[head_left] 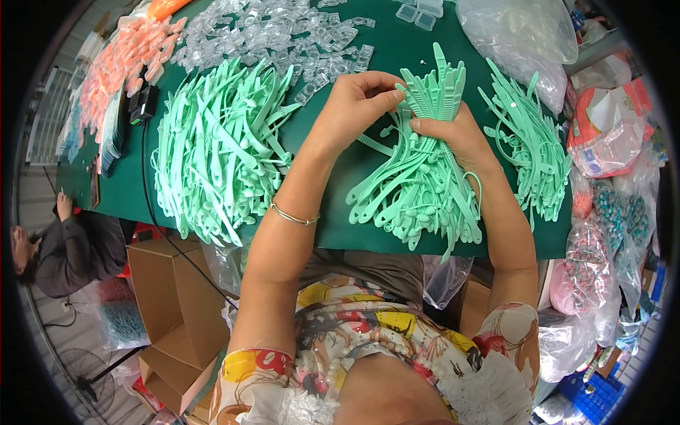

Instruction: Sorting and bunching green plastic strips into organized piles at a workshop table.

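My right hand [464, 138] is closed round the neck of a thick bundle of mint-green plastic straps [421, 188], its thumb lying across the front. Ridged, tapering ends stick up above that grip, while rounded tails fan out below over the table. At the bundle's upper left edge, my left hand [354, 106] pinches a strap between thumb and fingers. A large heap of the same straps [219, 152] lies to the left of my left forearm. Another, smaller pile of straps [528, 145] rests just beyond my right forearm.
Clear plastic pieces [262, 35] and orange pieces [124, 64] cover the far left of the green table [322, 191]. A small black device [143, 105] trails a cable over the edge. Filled bags [602, 134] crowd the right side. At left sits another person [78, 248], near a cardboard box [173, 290].
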